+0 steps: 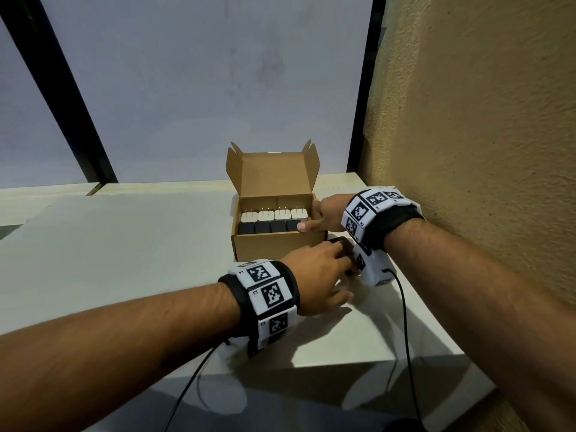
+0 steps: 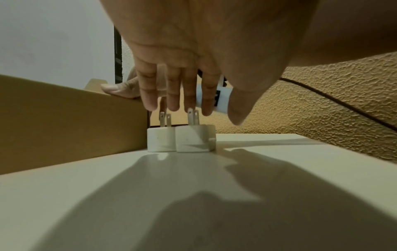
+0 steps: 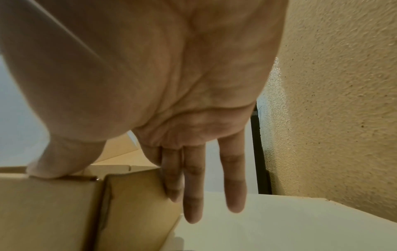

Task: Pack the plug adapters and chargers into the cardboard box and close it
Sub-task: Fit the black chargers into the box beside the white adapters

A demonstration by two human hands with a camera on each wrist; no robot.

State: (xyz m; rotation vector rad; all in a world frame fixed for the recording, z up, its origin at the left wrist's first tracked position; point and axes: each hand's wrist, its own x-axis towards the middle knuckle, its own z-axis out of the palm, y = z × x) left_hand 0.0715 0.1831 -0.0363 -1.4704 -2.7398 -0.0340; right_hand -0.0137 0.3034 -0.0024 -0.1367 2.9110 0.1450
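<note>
An open cardboard box (image 1: 265,247) stands on the white table. It holds a row of white plug adapters (image 1: 274,215) with prongs up and a row of black chargers (image 1: 268,226) in front. Two more white adapters (image 2: 161,141) (image 2: 193,141) stand prongs up on the table by the box's right front corner (image 2: 128,127). My left hand (image 1: 330,266) hovers just above their prongs with straight fingers (image 2: 171,95), holding nothing. My right hand (image 1: 327,213) rests on the box's right wall, its thumb (image 3: 53,163) on the rim and its straight fingers (image 3: 193,186) along the outside.
The box lid (image 1: 271,173) stands upright at the back. A textured tan wall (image 1: 467,151) runs close along the right. Black cables (image 1: 405,322) trail from both wristbands over the table's front edge (image 1: 343,366). The table surface (image 1: 124,244) stretches left of the box.
</note>
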